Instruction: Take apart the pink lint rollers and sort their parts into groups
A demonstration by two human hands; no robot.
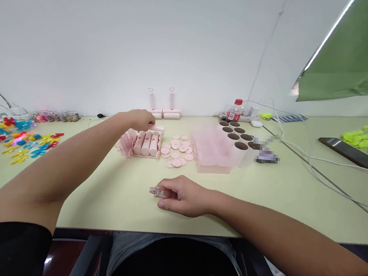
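Observation:
My right hand [185, 196] is wrapped round a small clear bottle-like piece [155, 191] near the front edge of the table. Farther back on the left, my left hand [142, 120] reaches to a pale pink cylinder [156, 128] at the back of a pink rack; its fingertips are partly hidden. In the rack [137, 154] lie several pink cylinders [146, 143]. Thin clear pink pieces [125, 143] stand at its left side. Right of the rack, pink discs [177, 162] are spread beside a stack of translucent pink trays [212, 149].
Brown-topped tubes [241, 146] and a red-capped bottle [234, 111] stand at the back right. Colourful plastic pieces [19, 155] lie on the left. A phone [348, 152], yellow-green pieces [366, 140] and white cables are on the right. Pink holders [171, 114] are by the wall.

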